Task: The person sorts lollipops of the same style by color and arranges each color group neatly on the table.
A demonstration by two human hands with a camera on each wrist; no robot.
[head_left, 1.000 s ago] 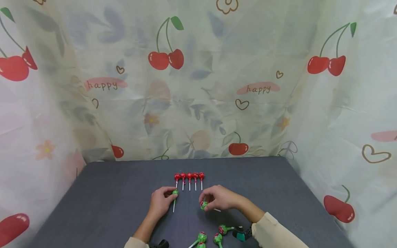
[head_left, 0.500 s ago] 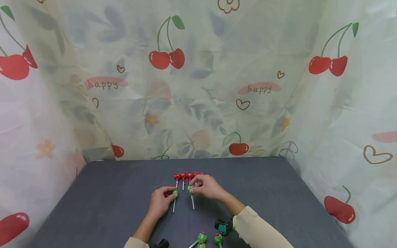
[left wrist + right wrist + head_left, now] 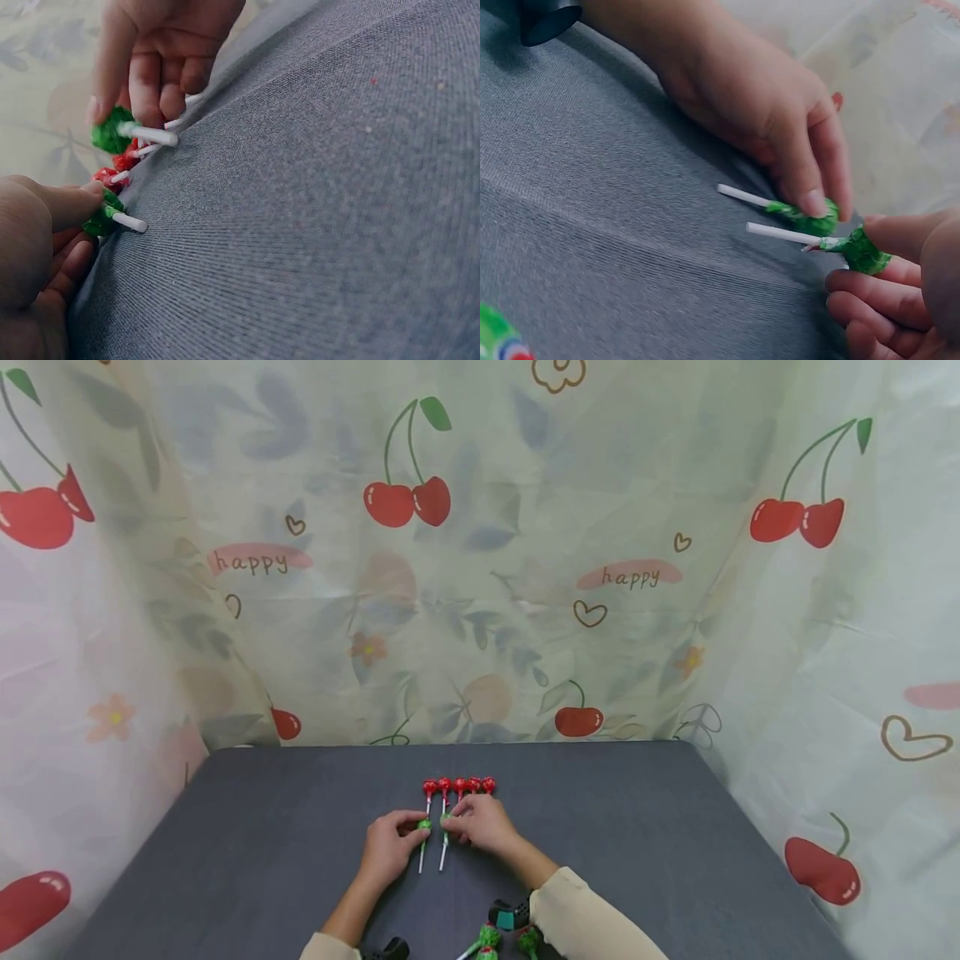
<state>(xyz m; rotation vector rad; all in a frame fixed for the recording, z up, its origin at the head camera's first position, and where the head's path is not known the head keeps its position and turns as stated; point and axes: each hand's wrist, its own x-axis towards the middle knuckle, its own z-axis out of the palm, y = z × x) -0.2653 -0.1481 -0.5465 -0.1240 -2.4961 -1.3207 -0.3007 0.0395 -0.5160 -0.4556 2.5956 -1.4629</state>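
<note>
In the head view, my left hand (image 3: 390,847) pinches a green-wrapped lollipop (image 3: 424,825) by its head, its white stick toward me. Close to its right, my right hand (image 3: 487,825) holds a second green lollipop (image 3: 446,818) between thumb and fingers. Both sit just below a row of several red lollipops (image 3: 445,785), whose right-hand sticks are hidden behind my right hand. The left wrist view shows the right hand's lollipop (image 3: 114,129) apart from the left hand's one (image 3: 103,216). Side by side, the two sticks point the same way in the right wrist view.
More green lollipops (image 3: 489,935) lie near the table's front edge; one (image 3: 528,941) is partly covered by the right sleeve (image 3: 592,914). Dark cloth covers the table (image 3: 300,827). A printed curtain (image 3: 480,568) stands behind and on both sides.
My right hand has carried its green lollipop forward and left, from the right side to beside the left one, turning its stick toward me. The left hand stays in place.
</note>
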